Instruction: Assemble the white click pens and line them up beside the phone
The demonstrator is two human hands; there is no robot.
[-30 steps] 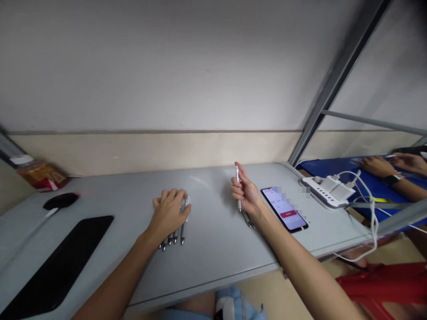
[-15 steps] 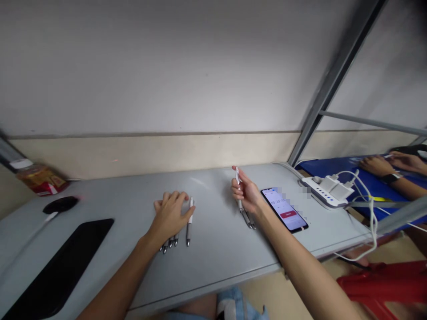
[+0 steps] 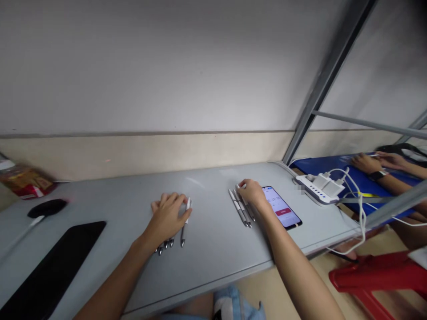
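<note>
My left hand (image 3: pixel 169 215) rests low on the grey desk, thumb and index finger closed around the upper part of a white and grey pen (image 3: pixel 183 233). Under its palm lie several more pens (image 3: pixel 166 244), only their grey tips showing. My right hand (image 3: pixel 252 194) is lowered to the desk beside the phone, fingers pinched on the top end of a pen (image 3: pixel 247 207) in a small group. To the left of that pen, two similar pens (image 3: pixel 236 207) lie side by side, slanting the same way.
A phone (image 3: pixel 283 209) with a running timer lies right of my right hand. Beyond it sits a power strip (image 3: pixel 315 189) with white cables. At left are a black slab (image 3: pixel 56 266), a black mouse-like object (image 3: pixel 47 207) and a bottle (image 3: pixel 28 180). Another person's hands (image 3: pixel 367 163) are at a blue table.
My right hand has come down from above the desk with a pen, which is now beside the others. My left hand keeps its place at its pen. The view has shifted slightly right.
</note>
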